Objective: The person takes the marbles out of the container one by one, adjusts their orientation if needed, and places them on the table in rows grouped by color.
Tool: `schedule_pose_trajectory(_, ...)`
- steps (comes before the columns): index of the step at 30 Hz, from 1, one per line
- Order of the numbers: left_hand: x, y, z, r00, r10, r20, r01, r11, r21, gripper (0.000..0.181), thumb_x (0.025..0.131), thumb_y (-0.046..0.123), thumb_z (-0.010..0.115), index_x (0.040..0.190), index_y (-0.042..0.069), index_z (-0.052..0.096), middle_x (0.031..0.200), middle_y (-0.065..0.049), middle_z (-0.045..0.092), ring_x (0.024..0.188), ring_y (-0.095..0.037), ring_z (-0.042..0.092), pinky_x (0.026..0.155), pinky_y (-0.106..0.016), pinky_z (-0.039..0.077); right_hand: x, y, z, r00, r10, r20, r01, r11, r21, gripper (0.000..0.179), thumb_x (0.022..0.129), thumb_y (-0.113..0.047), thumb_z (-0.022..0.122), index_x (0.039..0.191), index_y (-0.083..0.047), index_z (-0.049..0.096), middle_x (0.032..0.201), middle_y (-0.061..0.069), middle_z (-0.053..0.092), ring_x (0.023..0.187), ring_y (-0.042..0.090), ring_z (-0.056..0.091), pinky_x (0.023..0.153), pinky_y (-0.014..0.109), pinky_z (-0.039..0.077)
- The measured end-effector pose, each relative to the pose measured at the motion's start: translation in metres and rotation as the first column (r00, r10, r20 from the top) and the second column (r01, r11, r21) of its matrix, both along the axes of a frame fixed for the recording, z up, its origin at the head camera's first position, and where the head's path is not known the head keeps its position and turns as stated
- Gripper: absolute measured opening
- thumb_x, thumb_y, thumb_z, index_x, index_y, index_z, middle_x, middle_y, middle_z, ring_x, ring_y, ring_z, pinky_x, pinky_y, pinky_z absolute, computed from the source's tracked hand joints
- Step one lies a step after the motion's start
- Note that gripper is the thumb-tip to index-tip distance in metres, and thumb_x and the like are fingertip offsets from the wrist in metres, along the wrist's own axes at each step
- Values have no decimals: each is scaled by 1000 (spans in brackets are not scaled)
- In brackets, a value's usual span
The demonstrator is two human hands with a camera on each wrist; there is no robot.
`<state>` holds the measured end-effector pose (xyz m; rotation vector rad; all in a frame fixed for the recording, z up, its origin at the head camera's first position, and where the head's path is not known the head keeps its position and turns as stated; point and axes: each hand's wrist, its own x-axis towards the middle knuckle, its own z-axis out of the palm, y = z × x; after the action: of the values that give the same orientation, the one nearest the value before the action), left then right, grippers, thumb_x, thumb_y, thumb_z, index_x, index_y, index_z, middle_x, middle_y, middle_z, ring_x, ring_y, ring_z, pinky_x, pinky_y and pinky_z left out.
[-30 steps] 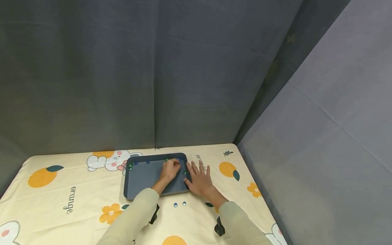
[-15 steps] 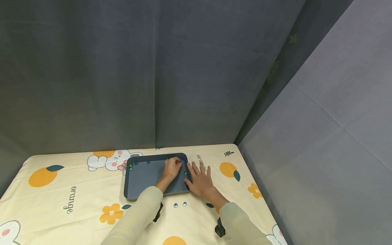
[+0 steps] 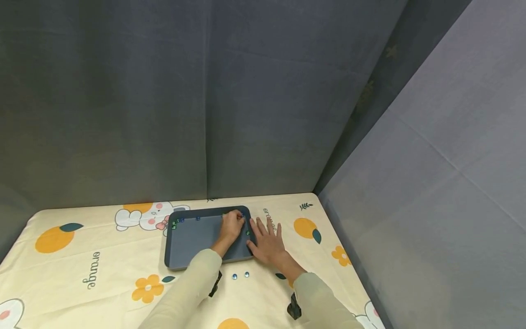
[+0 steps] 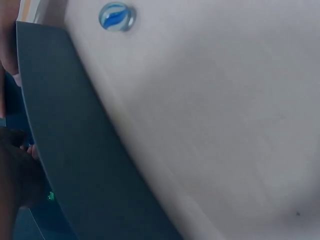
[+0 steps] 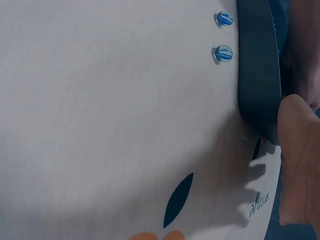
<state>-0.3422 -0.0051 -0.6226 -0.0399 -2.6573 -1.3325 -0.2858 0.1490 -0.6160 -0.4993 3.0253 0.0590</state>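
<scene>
My left hand (image 3: 231, 226) reaches into a dark grey-blue tray (image 3: 191, 249), its fingers curled at the far right corner. Thumb and fingertips come together on a small blue marble (image 3: 242, 215), mostly hidden by them. Spread flat, my right hand (image 3: 267, 244) lies at the tray's right side; in the right wrist view its thumb (image 5: 295, 112) is at the rim. Inside the tray, a green marble (image 3: 248, 233) is by the right wall. Green marbles (image 3: 174, 225) and a blue marble (image 3: 182, 220) gather at the far left corner, with another blue marble (image 3: 198, 218) along the far wall.
Two clear marbles with blue swirls, a left marble (image 3: 234, 276) and a right marble (image 3: 247, 274), lie on the patterned tablecloth (image 3: 111, 265) in front of the tray. Grey curtains (image 3: 164, 114) stand behind the table, and a grey panel (image 3: 431, 183) rises on the right.
My left hand has shifted slightly right toward the tray's far right corner. The right hand, the tray and the marbles on the cloth hold their places.
</scene>
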Motion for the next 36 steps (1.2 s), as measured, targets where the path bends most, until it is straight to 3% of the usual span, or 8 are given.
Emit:
schedule_pose_trajectory(9,-4,4,-1,999,7,-35,-9,999,-43,13,85,1,76,96,-5,72,83,-11,71,78,-23,68,72,-41,56,3,-1,8,1000,-6,12,6,1000,20,74,101,-58,37,162,-23,14,164,6,23,149,40,14,114,67,13)
schedule_pose_trajectory(15,-6,6,0,1000,19,-4,-19,998,-64,14,87,2,76,99,-5,72,86,-11,71,82,-26,69,76,-43,55,4,-2,11,1000,0,-4,0,1000,-11,73,101,-56,42,161,-20,21,162,8,27,148,41,17,112,68,15)
schedule_pose_trajectory(21,-6,7,0,999,29,28,-26,996,-88,14,87,3,75,99,-3,72,88,-12,72,86,-27,69,77,-44,55,3,-1,6,1000,-6,11,6,1000,7,74,101,-59,38,162,-22,15,164,6,22,149,40,14,113,67,13)
schedule_pose_trajectory(29,-9,8,-2,999,29,35,-25,992,-126,13,88,4,74,99,-3,71,90,-13,71,88,-30,69,76,-45,55,2,-2,7,1000,-12,9,13,1000,-13,73,101,-57,41,161,-23,18,163,7,25,149,41,15,113,68,14)
schedule_pose_trajectory(36,-10,8,-3,1000,26,11,-24,987,-158,10,89,4,73,96,-3,70,90,-16,71,87,-33,69,74,-47,55,2,-3,6,999,-22,34,23,1000,-8,73,101,-58,38,162,-26,13,165,5,22,150,39,12,114,67,11)
